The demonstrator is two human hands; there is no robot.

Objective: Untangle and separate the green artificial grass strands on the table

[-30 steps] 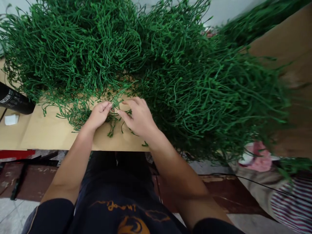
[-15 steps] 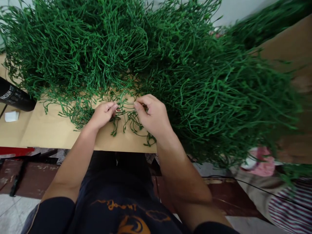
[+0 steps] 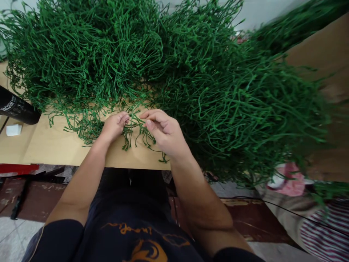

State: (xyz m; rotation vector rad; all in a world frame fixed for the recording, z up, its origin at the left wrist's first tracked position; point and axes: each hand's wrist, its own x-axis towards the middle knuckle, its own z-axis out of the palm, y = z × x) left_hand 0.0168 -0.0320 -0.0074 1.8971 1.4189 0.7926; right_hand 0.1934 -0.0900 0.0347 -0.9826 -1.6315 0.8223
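Note:
Thin green stems with small knobbed tips, which look like artificial plant stems, lie in a loose cluster (image 3: 94,127) on the cardboard-coloured tabletop (image 3: 60,145). My left hand (image 3: 115,125) is closed, thumb against fingers, pinching a stem at the cluster's right side. Close to its right, my right hand (image 3: 166,133) has thumb and forefinger around a thin green stem (image 3: 140,120), the other fingers curled. The fingertips partly hide what each hand grips. More stems (image 3: 127,140) hang below and between the hands.
A large heap of green stems (image 3: 89,47) rises behind my hands, and another (image 3: 245,116) spills over the right edge. A black bottle (image 3: 19,107) and a white paper piece (image 3: 13,130) sit at left. A person's striped garment (image 3: 327,229) shows at lower right.
My right hand has moved slightly left, closer to my left hand, its forefinger now stretched further forward. The left hand has barely shifted.

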